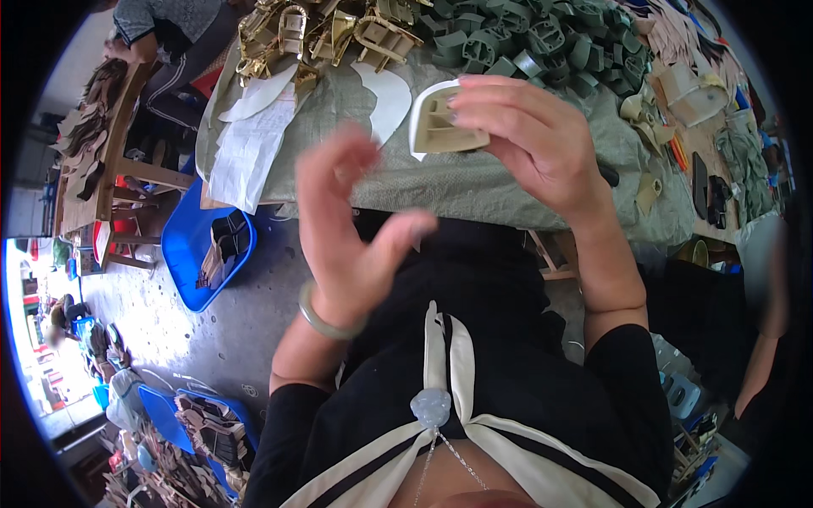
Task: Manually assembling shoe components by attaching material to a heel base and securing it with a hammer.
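Note:
My right hand [542, 140] is closed around a shoe heel [449, 140], cream and hollow with ribs inside and a white edge along its outer curve. The heel is raised above the near part of the covered table [517, 190]. To its left, my left hand [339, 229] is in the air, smeared by motion, with the thumb well apart from the fingers and nothing visible in it. A curved white piece [385, 97] lies flat on the cover behind the hands. Another pale curved piece [258, 95] rests over a paper sheet [250, 161] at the left.
Gold heels [339, 34] and dark green heels [529, 42] are heaped at the table's far side. Scissors-like dark tools [718, 201] and scraps lie at right. A blue bin [182, 254] stands on the floor at left. People sit at both sides.

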The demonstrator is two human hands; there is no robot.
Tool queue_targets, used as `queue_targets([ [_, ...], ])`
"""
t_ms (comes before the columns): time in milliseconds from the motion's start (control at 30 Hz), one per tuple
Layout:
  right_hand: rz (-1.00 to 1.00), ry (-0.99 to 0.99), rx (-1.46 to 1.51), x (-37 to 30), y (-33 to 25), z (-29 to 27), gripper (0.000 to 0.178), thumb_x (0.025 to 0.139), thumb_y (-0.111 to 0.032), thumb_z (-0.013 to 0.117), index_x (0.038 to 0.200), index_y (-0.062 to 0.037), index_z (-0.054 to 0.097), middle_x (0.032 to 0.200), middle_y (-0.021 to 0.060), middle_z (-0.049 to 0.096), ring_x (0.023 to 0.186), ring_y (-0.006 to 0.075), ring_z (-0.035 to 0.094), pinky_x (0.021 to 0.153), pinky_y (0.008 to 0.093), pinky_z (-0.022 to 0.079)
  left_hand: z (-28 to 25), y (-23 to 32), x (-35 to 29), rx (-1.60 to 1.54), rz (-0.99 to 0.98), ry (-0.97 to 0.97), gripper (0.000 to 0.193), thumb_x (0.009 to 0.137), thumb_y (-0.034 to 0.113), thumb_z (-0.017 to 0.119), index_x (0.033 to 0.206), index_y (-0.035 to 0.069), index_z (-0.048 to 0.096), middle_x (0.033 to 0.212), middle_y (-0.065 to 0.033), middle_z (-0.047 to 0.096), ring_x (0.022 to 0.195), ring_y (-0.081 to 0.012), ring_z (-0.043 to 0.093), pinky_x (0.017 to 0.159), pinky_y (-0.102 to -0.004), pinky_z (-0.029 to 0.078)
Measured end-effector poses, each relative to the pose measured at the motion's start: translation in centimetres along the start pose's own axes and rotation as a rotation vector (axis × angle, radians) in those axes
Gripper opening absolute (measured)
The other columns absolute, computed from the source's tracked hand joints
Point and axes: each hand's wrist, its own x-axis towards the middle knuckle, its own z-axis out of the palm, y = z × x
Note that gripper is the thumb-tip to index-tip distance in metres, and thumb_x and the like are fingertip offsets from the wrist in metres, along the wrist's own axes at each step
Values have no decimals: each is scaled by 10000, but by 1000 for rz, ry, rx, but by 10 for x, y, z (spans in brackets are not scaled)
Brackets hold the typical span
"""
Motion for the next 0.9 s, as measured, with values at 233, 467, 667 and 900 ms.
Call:
queue_targets([
  [233, 332, 250, 928, -1, 0, 4, 362, 866, -161, 615, 1184, -20, 520, 1130, 131, 617, 1004, 219, 629, 743, 308, 539, 13, -9, 33, -693, -356, 91, 311, 921, 210, 570, 1124, -25, 543, 1094, -112, 603, 978, -200, 607, 889, -316, 484],
  [467, 452, 275, 874, -37, -21, 14, 471, 698, -11, 748, 1138, -25, 582, 1145, 104, 525, 1049, 160, 501, 858, 277, 425, 26, -24, 28, -938, -627, 93, 347, 926, 329, 544, 1080, 19, 563, 1009, -83, 644, 917, -166, 639, 830, -312, 520],
  [667, 448, 305, 781, -30, -26, 27, 255, 718, 21, 734, 951, 7, 633, 937, 65, 556, 818, 103, 549, 717, 211, 449, 33, -28, 23, -973, -645, 58, 322, 926, 297, 553, 1094, 23, 543, 1043, -79, 623, 899, -156, 636, 789, -306, 540],
  [900, 497, 414, 674, -30, -29, 34, 189, 691, 123, 654, 832, -2, 666, 892, 50, 533, 777, 95, 528, 668, 194, 432, 29, -34, 18, -971, -614, 13, 269, 926, 266, 557, 1090, 54, 530, 1008, -52, 617, 883, -134, 630, 775, -298, 549],
])
